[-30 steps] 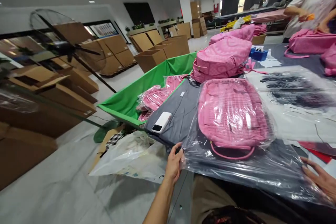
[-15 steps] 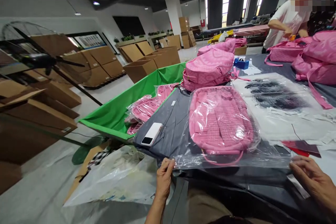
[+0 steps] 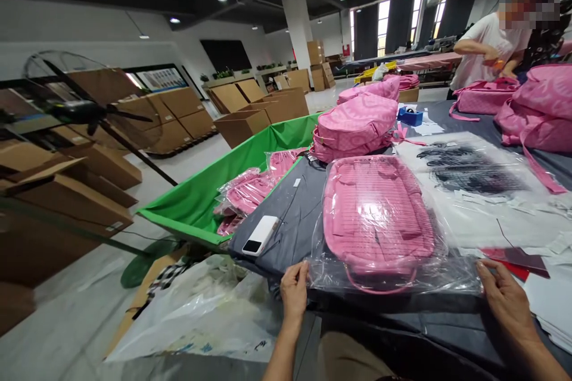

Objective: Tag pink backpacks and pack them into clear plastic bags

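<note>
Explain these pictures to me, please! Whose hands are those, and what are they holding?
These pictures come from a little camera worn on a person's head, so we see what that person sees, looking down. The hands are that person's own. The left hand and the right hand each hold an edge of a clear plastic bag with a pink backpack inside. It lies on a table with a gray cloth. Nearby are a white phone or power bank and a green bin of more bagged pink things. Another person stands farther along.
</note>
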Demonstrator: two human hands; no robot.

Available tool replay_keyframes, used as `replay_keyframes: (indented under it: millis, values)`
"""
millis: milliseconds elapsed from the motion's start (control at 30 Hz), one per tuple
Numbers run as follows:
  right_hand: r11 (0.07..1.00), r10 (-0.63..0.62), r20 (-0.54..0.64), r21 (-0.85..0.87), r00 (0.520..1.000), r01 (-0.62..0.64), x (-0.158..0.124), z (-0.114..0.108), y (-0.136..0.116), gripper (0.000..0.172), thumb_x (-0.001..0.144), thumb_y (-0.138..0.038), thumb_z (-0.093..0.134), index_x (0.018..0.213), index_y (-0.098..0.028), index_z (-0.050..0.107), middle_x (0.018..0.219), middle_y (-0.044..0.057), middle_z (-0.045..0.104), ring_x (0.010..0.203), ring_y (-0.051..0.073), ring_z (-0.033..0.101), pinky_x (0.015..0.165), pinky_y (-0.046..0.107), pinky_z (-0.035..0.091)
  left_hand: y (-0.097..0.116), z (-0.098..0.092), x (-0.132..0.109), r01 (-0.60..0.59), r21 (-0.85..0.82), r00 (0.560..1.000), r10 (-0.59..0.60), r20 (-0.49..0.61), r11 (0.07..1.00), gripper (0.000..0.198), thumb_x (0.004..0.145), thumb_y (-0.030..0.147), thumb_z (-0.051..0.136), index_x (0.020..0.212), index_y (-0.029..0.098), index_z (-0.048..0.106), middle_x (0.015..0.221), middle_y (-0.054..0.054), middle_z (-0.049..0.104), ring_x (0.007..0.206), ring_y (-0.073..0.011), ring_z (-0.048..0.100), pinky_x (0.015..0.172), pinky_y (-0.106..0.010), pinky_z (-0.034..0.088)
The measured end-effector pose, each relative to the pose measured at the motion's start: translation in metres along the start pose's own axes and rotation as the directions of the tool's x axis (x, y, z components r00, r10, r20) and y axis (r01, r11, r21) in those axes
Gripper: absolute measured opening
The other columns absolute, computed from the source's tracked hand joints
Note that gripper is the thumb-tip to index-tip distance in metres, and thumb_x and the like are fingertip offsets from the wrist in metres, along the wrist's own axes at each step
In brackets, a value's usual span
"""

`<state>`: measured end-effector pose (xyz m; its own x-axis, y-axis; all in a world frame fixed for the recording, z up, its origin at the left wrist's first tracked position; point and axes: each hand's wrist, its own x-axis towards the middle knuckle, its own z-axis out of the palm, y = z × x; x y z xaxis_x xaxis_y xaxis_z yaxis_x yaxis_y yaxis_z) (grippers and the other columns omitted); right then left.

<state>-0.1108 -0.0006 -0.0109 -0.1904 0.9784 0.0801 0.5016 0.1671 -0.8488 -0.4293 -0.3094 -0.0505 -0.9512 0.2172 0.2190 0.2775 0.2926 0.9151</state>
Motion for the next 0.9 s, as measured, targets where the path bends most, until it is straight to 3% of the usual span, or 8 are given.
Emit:
replay_keyframes:
  millis: [100, 200, 267, 300, 433, 633, 767, 900]
  values:
    - [1.0, -0.009, -0.015, -0.02, 1.0, 0.009, -0.003, -0.003, -0.004, 0.053, 0.068, -0.073, 0.048, 0.089, -0.025, 0.059, 0.054, -0.002, 0.053, 0.051, 0.021, 0.05, 0.055, 0.035, 0.042, 0.028, 0.016, -0.013, -0.262, 0.193, 0.959, 0.277, -0.056, 0.946, 0.047, 0.089, 0.06, 0.058, 0.115, 0.023, 0.071, 0.117, -0.014, 0.07, 0.122, -0.034, 0.053, 0.11, -0.052, 0.032]
    - [1.0, -0.003, -0.005, -0.029, 1.0, 0.002, -0.005, -0.004, -0.008, 0.054, 0.069, -0.073, 0.046, 0.089, -0.025, 0.058, 0.05, -0.003, 0.05, 0.048, 0.02, 0.047, 0.053, 0.035, 0.04, 0.063, 0.042, -0.031, -0.616, 0.209, 0.782, 0.558, 0.279, 0.759, 0.05, 0.086, 0.056, 0.067, 0.126, 0.025, 0.063, 0.13, -0.013, 0.065, 0.134, -0.0354, 0.045, 0.118, -0.056, 0.016]
    - [1.0, -0.003, -0.007, -0.02, 1.0, 0.003, -0.005, -0.004, -0.009, 0.054, 0.069, -0.073, 0.045, 0.09, -0.025, 0.058, 0.049, -0.003, 0.049, 0.047, 0.021, 0.047, 0.053, 0.035, 0.039, 0.082, 0.059, -0.037, -0.715, 0.119, 0.654, 0.598, 0.464, 0.689, 0.059, 0.076, 0.061, 0.077, 0.119, 0.024, 0.063, 0.129, -0.013, 0.065, 0.135, -0.0376, 0.045, 0.118, -0.059, 0.015]
    - [1.0, -0.001, -0.011, -0.013, 1.0, 0.001, -0.005, -0.004, -0.009, 0.054, 0.069, -0.073, 0.046, 0.09, -0.024, 0.058, 0.048, -0.003, 0.05, 0.047, 0.021, 0.047, 0.053, 0.035, 0.038, 0.088, 0.066, -0.037, -0.724, 0.092, 0.625, 0.593, 0.508, 0.684, 0.06, 0.072, 0.063, 0.079, 0.114, 0.023, 0.063, 0.126, -0.013, 0.065, 0.134, -0.0384, 0.045, 0.117, -0.06, 0.017]
    - [0.999, 0.028, -0.006, 0.032, 1.0, -0.028, -0.006, -0.005, -0.006, 0.054, 0.07, -0.072, 0.048, 0.093, -0.024, 0.058, 0.05, -0.004, 0.053, 0.048, 0.02, 0.051, 0.053, 0.034, 0.038, 0.101, 0.079, -0.028, -0.693, 0.035, 0.595, 0.543, 0.592, 0.72, 0.05, 0.07, 0.06, 0.082, 0.094, 0.022, 0.06, 0.116, -0.01, 0.065, 0.131, -0.0359, 0.047, 0.111, -0.056, 0.03]
    - [0.993, 0.008, -0.027, 0.116, 1.0, -0.005, -0.009, -0.005, -0.001, 0.05, 0.075, -0.07, 0.052, 0.094, -0.024, 0.057, 0.049, -0.005, 0.051, 0.048, 0.019, 0.053, 0.05, 0.031, 0.038, 0.106, 0.073, -0.018, -0.695, -0.039, 0.52, 0.539, 0.663, 0.718, 0.019, 0.089, 0.037, 0.071, 0.084, 0.022, 0.06, 0.107, -0.006, 0.069, 0.122, -0.0278, 0.052, 0.107, -0.049, 0.033]
    - [0.981, -0.041, -0.026, 0.188, 0.999, 0.045, -0.006, -0.002, 0.004, 0.05, 0.075, -0.071, 0.055, 0.093, -0.024, 0.056, 0.055, -0.004, 0.055, 0.049, 0.018, 0.053, 0.051, 0.03, 0.042, 0.111, 0.067, -0.017, -0.617, -0.055, 0.547, 0.479, 0.686, 0.785, 0.023, 0.094, 0.041, 0.064, 0.081, 0.022, 0.06, 0.1, -0.005, 0.069, 0.107, -0.0252, 0.057, 0.101, -0.045, 0.035]
    - [0.966, -0.095, -0.035, 0.236, 0.995, 0.1, -0.002, 0.001, 0.008, 0.051, 0.078, -0.072, 0.054, 0.092, -0.023, 0.055, 0.065, -0.003, 0.057, 0.046, 0.015, 0.05, 0.05, 0.031, 0.044, 0.117, 0.068, -0.019, -0.594, 0.012, 0.538, 0.386, 0.749, 0.805, 0.038, 0.082, 0.055, 0.074, 0.093, 0.022, 0.059, 0.099, -0.005, 0.065, 0.096, -0.0248, 0.055, 0.087, -0.038, 0.038]
